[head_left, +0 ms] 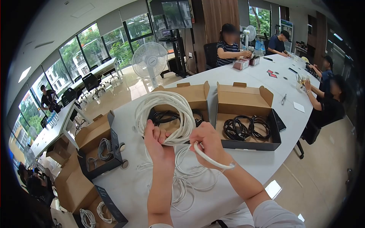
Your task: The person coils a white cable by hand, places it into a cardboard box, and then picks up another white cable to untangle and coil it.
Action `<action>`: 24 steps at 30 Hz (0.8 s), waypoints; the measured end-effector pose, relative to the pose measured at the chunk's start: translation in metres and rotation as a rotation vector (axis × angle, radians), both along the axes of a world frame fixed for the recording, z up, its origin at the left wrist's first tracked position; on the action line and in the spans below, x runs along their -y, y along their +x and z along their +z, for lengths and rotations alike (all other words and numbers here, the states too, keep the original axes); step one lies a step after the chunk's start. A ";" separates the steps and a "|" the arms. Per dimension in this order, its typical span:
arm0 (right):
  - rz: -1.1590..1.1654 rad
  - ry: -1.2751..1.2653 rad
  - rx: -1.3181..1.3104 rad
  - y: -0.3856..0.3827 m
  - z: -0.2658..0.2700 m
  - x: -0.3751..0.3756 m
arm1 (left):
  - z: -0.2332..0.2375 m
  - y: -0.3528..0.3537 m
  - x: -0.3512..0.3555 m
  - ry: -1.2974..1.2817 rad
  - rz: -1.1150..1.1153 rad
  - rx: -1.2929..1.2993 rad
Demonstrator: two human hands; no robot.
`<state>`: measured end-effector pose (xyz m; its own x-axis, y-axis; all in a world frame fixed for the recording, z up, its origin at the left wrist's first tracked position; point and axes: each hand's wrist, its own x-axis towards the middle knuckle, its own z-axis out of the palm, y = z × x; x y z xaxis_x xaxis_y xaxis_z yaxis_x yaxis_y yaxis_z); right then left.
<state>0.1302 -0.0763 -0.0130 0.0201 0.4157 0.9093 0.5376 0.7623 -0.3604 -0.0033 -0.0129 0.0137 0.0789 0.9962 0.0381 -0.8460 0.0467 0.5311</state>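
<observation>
A thick coil of white cable (183,99) is held up over the white table. My left hand (159,142) has its fingers wrapped round the coil's lower left side. At the coil's lower right, my right hand (208,142) is closed on the white cable, and a loop of it hangs by the wrist. Loose thinner white cables (183,186) lie on the table below and between my forearms. Behind the coil stands an open cardboard box (194,93) with black cables inside, partly hidden by the coil.
Right of the coil, another open box (247,144) holds coiled black cables (243,127). Two open boxes at the left hold grey cables (105,149) and white cables (87,218). A standing fan (150,60) is beyond the table (281,89). Several people sit around its far end.
</observation>
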 end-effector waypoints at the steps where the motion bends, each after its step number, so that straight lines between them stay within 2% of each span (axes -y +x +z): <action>1: 0.019 -0.042 -0.054 0.000 -0.002 -0.001 | 0.000 0.000 0.000 0.005 0.006 0.007; 2: 0.025 -0.003 -0.101 0.001 -0.001 0.000 | 0.000 -0.001 0.000 0.010 0.014 0.021; 5: 0.231 0.136 -0.550 -0.001 0.002 -0.006 | 0.002 -0.001 0.003 0.022 0.019 0.042; 6: 0.128 0.161 -0.511 0.007 0.006 -0.008 | 0.003 -0.001 0.005 0.031 0.014 0.039; 7: 0.190 0.055 -0.718 0.009 0.004 -0.006 | 0.004 -0.001 0.006 0.041 0.009 0.038; 9: 0.371 0.009 -0.877 0.016 0.009 -0.008 | 0.005 0.001 0.009 0.032 0.017 0.062; 12: 0.477 -0.010 -0.878 0.023 0.012 -0.007 | 0.004 0.003 0.009 0.017 -0.008 0.073; 18: 0.282 -0.054 -0.564 0.019 0.014 0.009 | 0.001 0.007 0.004 -0.110 -0.102 0.057; 21: 0.354 -0.135 -0.256 0.024 0.017 0.020 | -0.010 0.007 -0.003 -0.133 -0.210 0.027; 24: 0.275 -0.180 0.036 0.023 0.029 0.023 | -0.018 0.007 -0.010 -0.116 -0.239 0.003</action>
<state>0.1535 -0.0993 0.0164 -0.1459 0.5549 0.8191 0.3351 0.8067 -0.4868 0.0039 -0.0032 -0.0041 0.3128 0.9469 -0.0748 -0.8052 0.3061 0.5078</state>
